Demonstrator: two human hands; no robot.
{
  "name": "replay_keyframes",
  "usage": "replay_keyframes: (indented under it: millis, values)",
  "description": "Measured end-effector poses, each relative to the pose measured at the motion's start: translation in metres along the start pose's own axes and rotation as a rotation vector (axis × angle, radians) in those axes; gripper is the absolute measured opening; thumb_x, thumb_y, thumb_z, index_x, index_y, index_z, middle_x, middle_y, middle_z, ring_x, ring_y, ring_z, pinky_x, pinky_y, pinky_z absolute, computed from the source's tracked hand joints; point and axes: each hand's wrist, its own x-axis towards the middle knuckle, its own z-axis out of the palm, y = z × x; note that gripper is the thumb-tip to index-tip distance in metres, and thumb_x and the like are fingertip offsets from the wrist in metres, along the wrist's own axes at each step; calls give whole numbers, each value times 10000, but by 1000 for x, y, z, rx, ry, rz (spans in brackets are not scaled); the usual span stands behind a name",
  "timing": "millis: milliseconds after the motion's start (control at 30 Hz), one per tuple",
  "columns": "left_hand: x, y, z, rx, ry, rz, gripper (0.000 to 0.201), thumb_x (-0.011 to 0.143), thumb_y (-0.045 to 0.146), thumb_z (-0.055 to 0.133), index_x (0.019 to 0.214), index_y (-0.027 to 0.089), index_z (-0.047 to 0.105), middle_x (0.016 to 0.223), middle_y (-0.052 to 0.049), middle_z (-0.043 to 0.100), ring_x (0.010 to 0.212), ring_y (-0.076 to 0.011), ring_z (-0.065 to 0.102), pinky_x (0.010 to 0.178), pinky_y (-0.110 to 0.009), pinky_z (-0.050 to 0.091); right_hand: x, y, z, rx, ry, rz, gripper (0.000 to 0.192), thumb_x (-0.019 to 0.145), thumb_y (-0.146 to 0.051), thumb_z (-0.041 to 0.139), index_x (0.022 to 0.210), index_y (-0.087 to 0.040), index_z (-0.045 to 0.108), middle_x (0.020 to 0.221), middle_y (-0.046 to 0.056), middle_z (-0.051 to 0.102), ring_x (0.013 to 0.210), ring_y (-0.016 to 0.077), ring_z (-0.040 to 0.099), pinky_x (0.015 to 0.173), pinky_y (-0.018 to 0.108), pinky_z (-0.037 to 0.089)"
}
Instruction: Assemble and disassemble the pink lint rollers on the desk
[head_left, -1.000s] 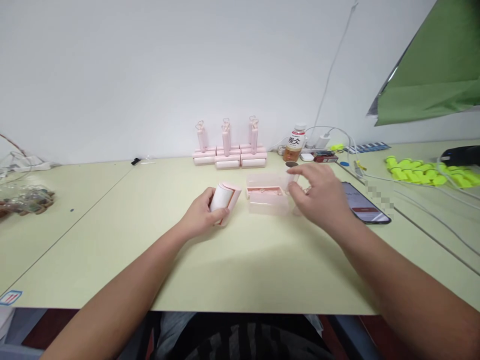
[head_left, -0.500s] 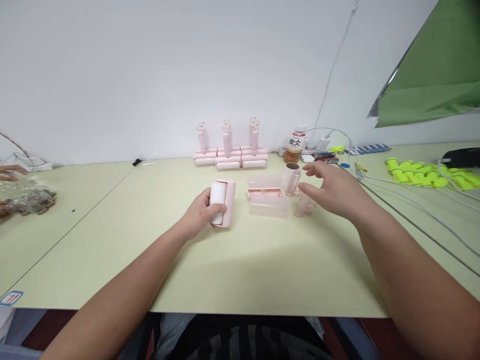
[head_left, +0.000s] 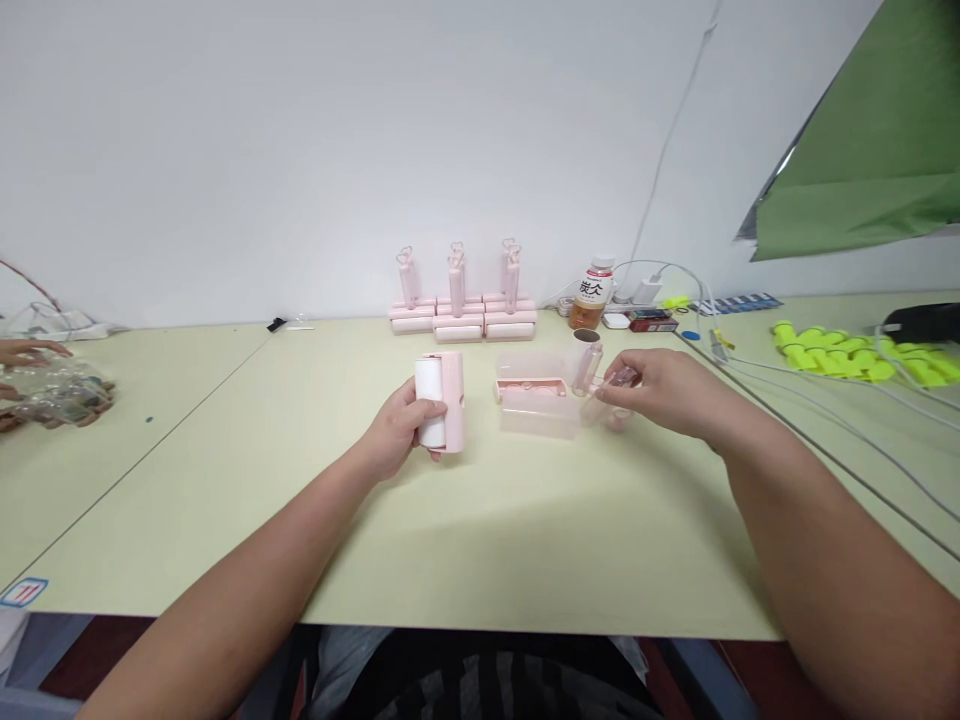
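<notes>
Gripping: L hand (head_left: 397, 432) roller (head_left: 439, 402), R hand (head_left: 667, 392) handle (head_left: 619, 380).

Small clear piece (head_left: 621, 380) in right hand (head_left: 664, 393) — mostly covered by fingers, shape unclear. Bag of small items (head_left: 52, 388) at table's (head_left: 525, 540) left edge — cut off, contents possibly brown, too blurred. Bottle (head_left: 590, 296) label unreadable.

The roller (head_left: 439, 402) at frame centre has a smooth, matt pink plastic shell around white paper. Right of it, the case (head_left: 536, 405) is clear, slightly frosted pink plastic. The table (head_left: 480, 540) is smooth, matt pale green laminate. The bottle (head_left: 590, 297) looks like glossy plastic.
</notes>
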Motion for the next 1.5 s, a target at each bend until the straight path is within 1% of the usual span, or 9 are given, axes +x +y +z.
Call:
replay_keyframes:
  millis: [167,267,400,467,533,667,867,1200,1500]
  values:
    - [0,-1,1,-56,-59,-7,340,734,353,616,1016,185,528,862,-33,588,625,-152,560,429,-259,475,-9,-16,1,244,261,-98,277,750,-485,689,828,-219,688,845,45,708,584,177,611,483,292,452]
    - [-1,-3,1,-89,-102,2,317,743,341,619,1004,182,539,823,-28,582,606,-153,564,423,-266,476,-12,-25,7,400,334,-135,329,748,-516,708,868,-211,672,864,65,704,699,220,638,527,319,491]
    - [-1,-5,1,-130,-138,9,352,737,375,613,1010,173,518,813,-47,592,625,-178,581,419,-278,481,-16,-37,22,895,212,-208,399,777,-599,669,841,-228,536,918,85,721,833,258,685,575,332,517]
    - [-1,-5,1,-138,-137,4,384,728,397,616,1017,170,504,813,-60,597,657,-203,602,424,-287,492,-18,-42,33,1111,79,-206,445,790,-653,623,856,-239,475,816,57,708,717,238,691,532,323,510]
    - [-1,-5,1,-140,-146,3,387,735,408,609,1023,171,502,812,-65,600,681,-221,619,431,-292,497,-22,-46,45,1184,-67,-214,472,808,-690,568,891,-235,472,678,10,642,528,186,620,461,299,474]
    - [-1,-8,4,-117,-159,-17,353,750,383,617,1025,189,508,821,-46,611,663,-210,621,457,-307,507,-32,-55,60,987,-302,-345,437,922,-614,442,966,-195,556,618,-25,513,481,122,479,449,255,408]
    - [-1,-14,8,-21,-181,-15,340,757,357,644,1024,183,526,797,-16,608,583,-159,580,495,-279,460,-41,-64,60,552,-316,-547,271,970,-401,456,1055,-197,612,834,20,583,731,149,516,676,278,428]
    - [-3,-15,8,119,-195,89,344,749,348,656,1015,174,524,810,0,537,684,-133,475,602,-244,390,-38,-66,62,478,-340,-562,287,947,-370,498,1100,-188,658,718,-6,570,633,135,496,603,252,393]
    - [-5,-17,10,257,-173,98,449,726,339,678,1093,174,477,861,3,514,726,-139,459,649,-248,401,-41,-68,66,445,-310,-475,251,927,-355,536,994,-176,697,675,-16,560,599,115,475,562,240,344]
